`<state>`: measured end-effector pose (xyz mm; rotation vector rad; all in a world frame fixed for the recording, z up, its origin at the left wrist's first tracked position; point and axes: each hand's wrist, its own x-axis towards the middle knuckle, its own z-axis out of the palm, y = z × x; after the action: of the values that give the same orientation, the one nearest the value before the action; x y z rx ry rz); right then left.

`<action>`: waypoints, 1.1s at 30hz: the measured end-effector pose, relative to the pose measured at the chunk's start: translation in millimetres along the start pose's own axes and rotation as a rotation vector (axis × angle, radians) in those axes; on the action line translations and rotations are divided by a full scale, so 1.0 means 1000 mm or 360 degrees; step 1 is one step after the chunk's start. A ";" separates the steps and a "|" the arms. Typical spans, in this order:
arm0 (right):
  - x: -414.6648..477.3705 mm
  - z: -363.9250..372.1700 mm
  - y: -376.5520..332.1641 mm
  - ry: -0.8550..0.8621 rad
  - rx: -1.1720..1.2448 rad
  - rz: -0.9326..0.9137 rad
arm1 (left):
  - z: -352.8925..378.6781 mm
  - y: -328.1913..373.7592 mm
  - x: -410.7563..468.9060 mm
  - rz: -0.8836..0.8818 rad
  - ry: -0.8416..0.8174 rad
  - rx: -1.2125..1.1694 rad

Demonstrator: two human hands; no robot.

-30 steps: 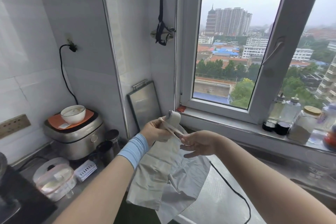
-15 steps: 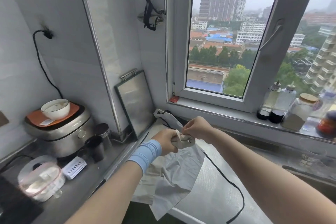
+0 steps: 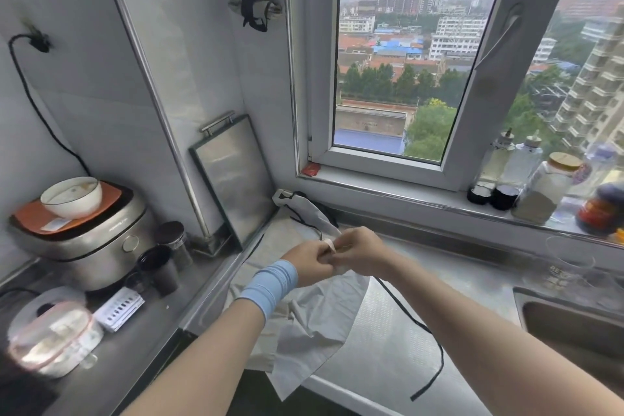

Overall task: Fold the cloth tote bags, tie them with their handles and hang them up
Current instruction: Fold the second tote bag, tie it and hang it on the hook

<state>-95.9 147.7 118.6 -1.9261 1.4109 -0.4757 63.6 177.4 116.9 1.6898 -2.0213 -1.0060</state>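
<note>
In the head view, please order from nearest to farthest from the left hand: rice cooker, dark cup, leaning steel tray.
1. The steel tray, leaning on the wall, just left of the left hand.
2. The dark cup, on the counter, further left.
3. The rice cooker, far left, behind the cup.

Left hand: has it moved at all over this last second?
Yes. The left hand, gripping the bag, has come down and towards the person, away from the window sill; a second ago it was just below the sill's corner.
</note>
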 end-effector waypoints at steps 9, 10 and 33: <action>-0.011 0.020 0.056 0.0084 -0.0073 -0.0178 | 0.048 -0.030 0.009 -0.0152 0.0065 -0.0518; -0.014 0.028 0.066 0.0090 -0.0105 -0.0183 | 0.059 -0.033 0.012 -0.0157 0.0044 -0.0469; -0.037 0.153 0.204 0.0360 0.0324 0.0248 | 0.209 -0.122 0.041 0.0197 0.0517 0.0391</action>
<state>-147.7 195.7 -128.7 -1.6260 1.5747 -0.7507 7.3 196.6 -121.7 1.6896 -2.0604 -0.4224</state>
